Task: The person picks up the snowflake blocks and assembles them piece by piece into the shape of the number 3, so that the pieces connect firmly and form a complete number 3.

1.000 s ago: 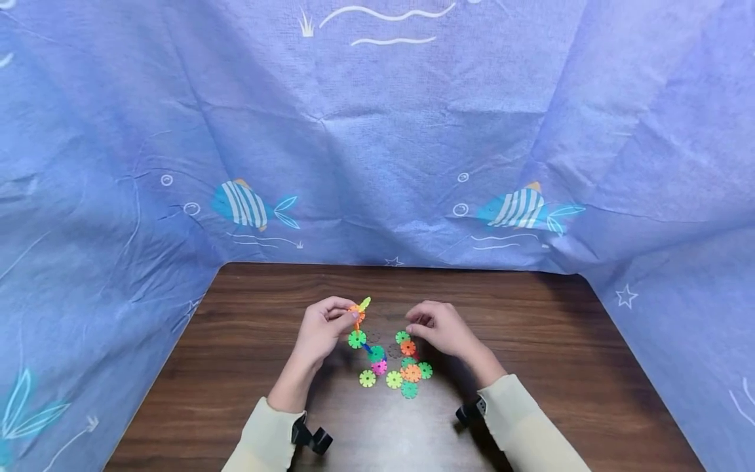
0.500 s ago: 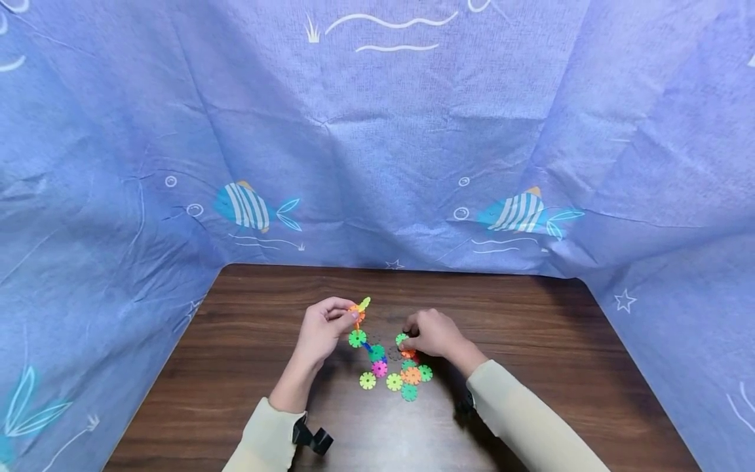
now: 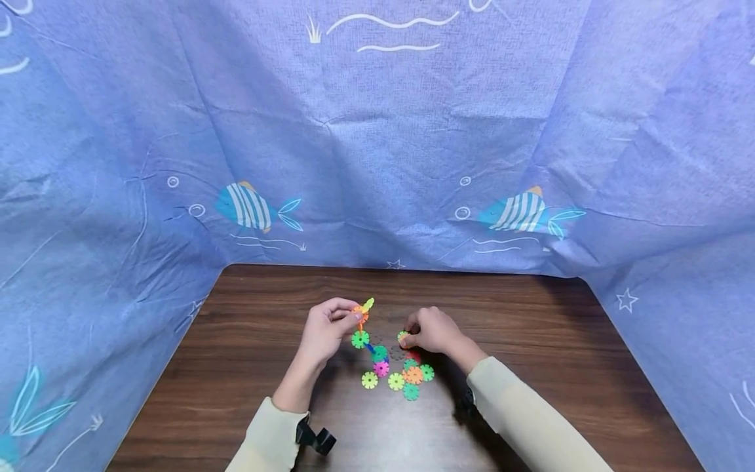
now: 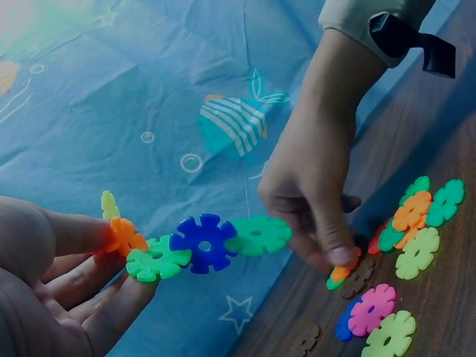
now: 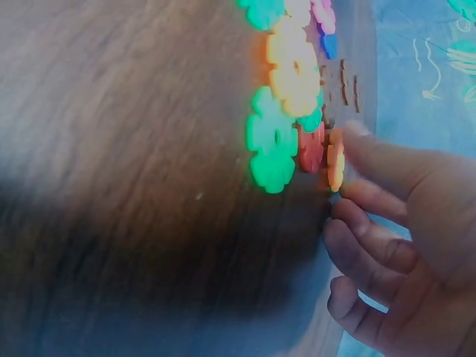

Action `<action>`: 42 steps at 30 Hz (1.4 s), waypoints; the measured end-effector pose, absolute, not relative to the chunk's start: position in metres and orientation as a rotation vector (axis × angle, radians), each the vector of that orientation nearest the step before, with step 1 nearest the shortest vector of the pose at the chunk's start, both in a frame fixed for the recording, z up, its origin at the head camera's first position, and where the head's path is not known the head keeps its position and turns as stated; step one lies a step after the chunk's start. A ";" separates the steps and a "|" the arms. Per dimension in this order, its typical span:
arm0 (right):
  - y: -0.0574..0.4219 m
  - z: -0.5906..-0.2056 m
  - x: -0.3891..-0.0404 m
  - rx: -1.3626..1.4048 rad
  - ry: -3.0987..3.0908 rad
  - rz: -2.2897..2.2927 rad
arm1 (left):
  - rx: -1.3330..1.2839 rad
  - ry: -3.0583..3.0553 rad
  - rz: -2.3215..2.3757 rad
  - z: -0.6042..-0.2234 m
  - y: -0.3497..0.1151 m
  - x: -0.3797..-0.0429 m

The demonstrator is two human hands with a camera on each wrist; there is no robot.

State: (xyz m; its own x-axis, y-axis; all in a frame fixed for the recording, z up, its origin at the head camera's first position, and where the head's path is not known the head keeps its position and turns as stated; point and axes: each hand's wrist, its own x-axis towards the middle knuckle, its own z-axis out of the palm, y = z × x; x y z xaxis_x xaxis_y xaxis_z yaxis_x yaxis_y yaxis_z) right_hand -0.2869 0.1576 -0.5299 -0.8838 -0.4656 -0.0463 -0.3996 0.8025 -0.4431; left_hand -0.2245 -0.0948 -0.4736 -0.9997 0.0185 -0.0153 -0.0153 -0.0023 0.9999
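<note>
In the head view my left hand point(image 3: 324, 331) pinches an orange flower-shaped disc point(image 4: 128, 236) between thumb and fingers. It belongs to a chain of interlocking discs: a yellow disc point(image 4: 110, 205) at one end, then a light green disc point(image 4: 158, 258), a blue disc point(image 4: 204, 244) and a green disc point(image 4: 260, 236). The chain hangs over the table. To the right, my right hand point(image 3: 436, 330) pinches another orange disc point(image 5: 336, 160) close to the tabletop. In the left wrist view, a green disc point(image 4: 335, 283) shows partly beneath it.
Several loose discs lie in front of the hands: a pink disc point(image 4: 372, 311), a yellow-green disc point(image 4: 390, 336), an orange disc point(image 3: 413, 375), a red disc point(image 5: 311, 147) and a dark brown disc point(image 4: 360, 277). A blue fish-printed cloth point(image 3: 377, 164) surrounds the wooden table point(image 3: 253, 314).
My right hand has come down to the discs and taken hold of an orange one, which has shifted up over the green disc. The left hand has stayed nearly still with the chain.
</note>
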 end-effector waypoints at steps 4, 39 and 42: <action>0.160 -0.533 -0.287 -0.708 2.850 -0.641 | 0.018 2.198 2.210 -0.475 -0.094 -0.226; 0.152 -0.490 -0.237 -0.648 2.443 -2.087 | 0.306 2.457 1.983 -0.483 -0.085 -0.220; 0.150 -0.492 -0.240 -0.701 2.451 -2.078 | 0.292 2.480 1.949 -0.480 -0.084 -0.221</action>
State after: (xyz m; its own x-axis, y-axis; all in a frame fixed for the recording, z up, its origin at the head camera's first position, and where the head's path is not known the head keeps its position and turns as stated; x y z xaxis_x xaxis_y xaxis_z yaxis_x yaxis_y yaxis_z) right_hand -0.2400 0.1502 -0.4915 -0.8987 -0.2233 0.3774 -0.4089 0.1156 -0.9052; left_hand -0.2209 -0.0841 -0.4803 -0.9826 0.1284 0.1340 0.1605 0.2257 0.9609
